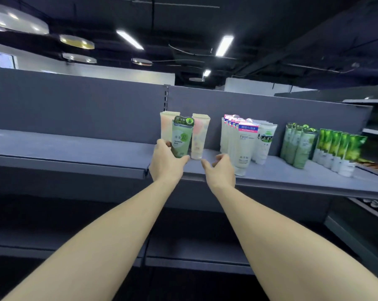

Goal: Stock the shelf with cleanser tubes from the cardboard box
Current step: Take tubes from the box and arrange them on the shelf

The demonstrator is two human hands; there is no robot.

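Note:
My left hand (pixel 165 162) grips a green cleanser tube (pixel 181 137) by its lower end and holds it upright over the grey shelf (pixel 75 148). Right behind it stand two rows of pale peach tubes (pixel 200 135), cap down. My right hand (pixel 219 170) hovers just right of them at the shelf's front edge, fingers loosely curled, holding nothing. The cardboard box is out of view.
Further right on the same shelf stand white tubes with pink labels (pixel 242 144), a row of matching green tubes (pixel 299 146) and bright green-leaf tubes (pixel 340 148). The left stretch of the shelf is bare. A lower shelf (pixel 194 261) lies beneath my arms.

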